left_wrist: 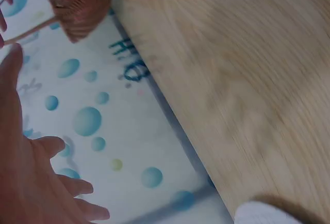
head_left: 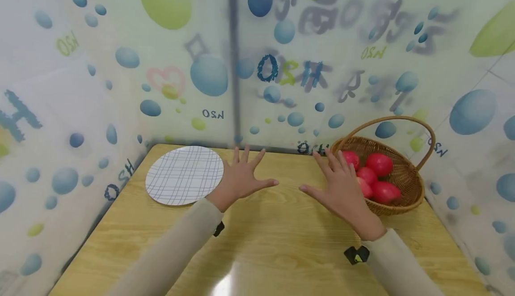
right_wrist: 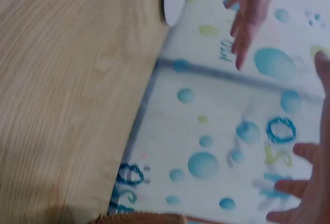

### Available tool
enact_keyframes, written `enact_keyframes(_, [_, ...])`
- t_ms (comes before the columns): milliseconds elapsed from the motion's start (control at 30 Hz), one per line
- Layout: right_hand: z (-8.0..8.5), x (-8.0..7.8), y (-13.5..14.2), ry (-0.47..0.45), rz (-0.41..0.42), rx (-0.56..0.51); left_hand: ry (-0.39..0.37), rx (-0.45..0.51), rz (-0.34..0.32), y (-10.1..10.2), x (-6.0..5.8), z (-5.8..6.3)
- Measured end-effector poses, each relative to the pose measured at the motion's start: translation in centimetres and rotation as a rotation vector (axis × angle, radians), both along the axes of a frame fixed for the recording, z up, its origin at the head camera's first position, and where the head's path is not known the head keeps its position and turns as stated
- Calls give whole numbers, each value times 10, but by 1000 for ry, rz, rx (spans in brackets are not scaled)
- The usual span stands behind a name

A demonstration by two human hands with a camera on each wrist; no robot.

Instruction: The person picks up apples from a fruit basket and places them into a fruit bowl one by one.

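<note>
Both hands hover above the table with fingers spread and nothing held. In the head view my left hand (head_left: 241, 176) is just right of a white oval placemat (head_left: 183, 175) with a grid of thin dark lines, overlapping its right edge in the picture. My right hand (head_left: 342, 188) appears in front of the left side of a wicker basket (head_left: 408, 184) with a tall hoop handle. Several red, rounded fruits (head_left: 379, 165) lie inside the basket; the hand partly covers some of them. The left wrist view also catches the basket (left_wrist: 82, 7) at its top.
A light wood-grain table (head_left: 277, 242) stretches beneath both hands. Translucent panels (head_left: 249, 99) printed with blue and green bubbles close off the back and sides, joined by a grey vertical strip. Dark bands with small devices (head_left: 356, 255) sit at the wrists.
</note>
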State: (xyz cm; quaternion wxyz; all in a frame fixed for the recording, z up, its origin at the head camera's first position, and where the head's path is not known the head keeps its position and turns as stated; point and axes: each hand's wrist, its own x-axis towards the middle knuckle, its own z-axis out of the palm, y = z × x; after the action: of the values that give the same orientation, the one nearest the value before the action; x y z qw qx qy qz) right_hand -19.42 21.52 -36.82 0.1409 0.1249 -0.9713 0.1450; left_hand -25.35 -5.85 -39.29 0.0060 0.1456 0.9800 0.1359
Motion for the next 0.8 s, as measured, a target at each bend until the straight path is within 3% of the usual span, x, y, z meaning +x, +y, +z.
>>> enact_keyframes(100, [-2, 13, 22, 129, 55, -112, 43, 59, -50, 11, 6, -4])
enact_keyframes(233, [-11, 24, 50, 354, 105, -278, 77, 241, -116, 29, 14, -11])
enact_keyframes(367, [-24, 24, 72, 639, 132, -413, 20, 390, -141, 47, 20, -18])
enact_keyframes(467, [-33, 22, 89, 766, 93, -476, -40, 452, -152, 60, 24, -23])
enact_keyframes(533, [-39, 23, 101, 789, 34, -504, -78, 492, -152, 68, 25, -27])
enact_keyframes(633, [-47, 27, 118, 738, -87, -556, -146, 608, -134, 81, 25, -32])
enact_keyframes(800, [-53, 37, 146, 496, -367, -713, -276, 806, -151, 108, 25, -44])
